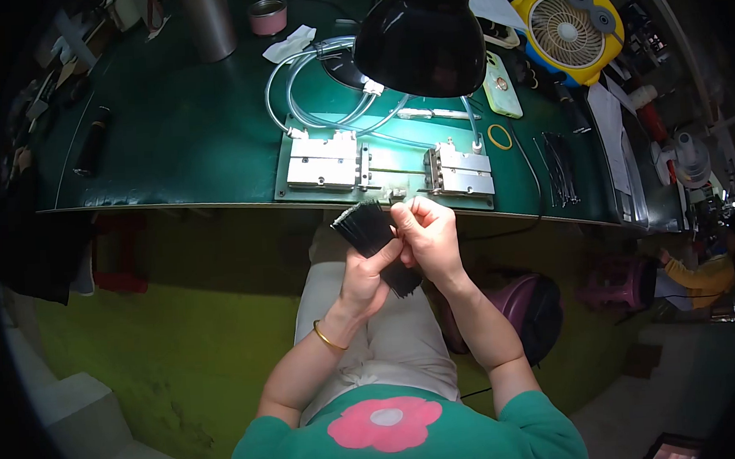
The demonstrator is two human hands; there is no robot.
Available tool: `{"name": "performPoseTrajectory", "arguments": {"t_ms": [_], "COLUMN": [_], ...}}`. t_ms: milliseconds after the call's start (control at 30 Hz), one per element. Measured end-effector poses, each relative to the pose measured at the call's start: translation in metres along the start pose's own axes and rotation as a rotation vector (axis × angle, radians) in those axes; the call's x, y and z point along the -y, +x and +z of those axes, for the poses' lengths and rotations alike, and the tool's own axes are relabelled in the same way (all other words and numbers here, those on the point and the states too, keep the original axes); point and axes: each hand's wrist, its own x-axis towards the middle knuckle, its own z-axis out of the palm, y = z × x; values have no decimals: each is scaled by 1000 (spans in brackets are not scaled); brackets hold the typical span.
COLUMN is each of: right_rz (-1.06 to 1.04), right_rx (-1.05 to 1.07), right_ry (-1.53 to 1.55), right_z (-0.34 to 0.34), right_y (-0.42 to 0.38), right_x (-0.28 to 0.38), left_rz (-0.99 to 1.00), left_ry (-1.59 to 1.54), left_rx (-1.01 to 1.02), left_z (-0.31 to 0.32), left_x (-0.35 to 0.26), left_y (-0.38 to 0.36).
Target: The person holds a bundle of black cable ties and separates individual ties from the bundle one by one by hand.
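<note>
My left hand (365, 278) is wrapped round a bundle of thin black wires (362, 227), held tilted just off the table's front edge. Pale ends show at the bundle's upper left, and its lower end sticks out below my fingers. Close against it, my right hand (428, 236) is closed in a pinch, thumb to forefinger; whatever lies between the fingertips is too small to make out. Just beyond my hands is a metal fixture plate (398, 181) carrying a left metal clamp block (322, 162) and a right metal clamp block (464, 171).
A black lamp (420, 48) hangs over the fixture. Clear air tubes (294, 92) loop behind it. Rightward lie a phone (501, 85), a yellow ring (499, 137), more black wires (559, 169) and a yellow fan (569, 29). Another person (702, 278) sits at far right.
</note>
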Motion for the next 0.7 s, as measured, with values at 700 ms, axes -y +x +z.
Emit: {"name": "performPoseTrajectory", "arguments": {"t_ms": [700], "right_rz": [17], "right_rx": [-44], "right_ry": [82], "right_z": [0], "right_y": [5], "right_x": [-2], "left_rz": [13], "left_ry": [50], "left_rx": [-37], "left_z": [1], "left_x": [1], "left_y": [3]}}
